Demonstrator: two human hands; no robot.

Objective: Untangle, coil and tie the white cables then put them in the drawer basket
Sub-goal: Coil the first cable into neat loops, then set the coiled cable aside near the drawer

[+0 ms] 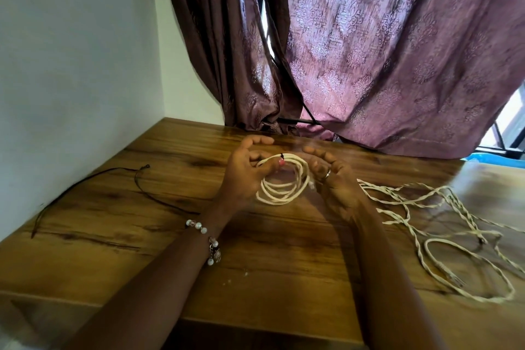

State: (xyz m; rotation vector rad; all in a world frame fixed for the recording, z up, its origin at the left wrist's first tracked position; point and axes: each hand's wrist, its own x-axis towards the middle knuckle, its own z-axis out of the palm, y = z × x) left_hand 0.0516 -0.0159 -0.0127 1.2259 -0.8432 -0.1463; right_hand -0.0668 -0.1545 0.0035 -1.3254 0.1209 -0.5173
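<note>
Forearms nearest camera, beaded bracelet [202,231] on left wrist. Left hand [245,176] pinches the coiled cable [279,183] near a dark tie at its top; right hand [331,179] cups the coil's other side, fingers loosely curved around it. Coil held just above worktop [255,258]. Tip: keep loops stacked, cinch tie tight before letting go. Count: one coil, one tangled cable bunch [443,227] right, one dark string [113,185] left. Drawer basket not visible.
</note>
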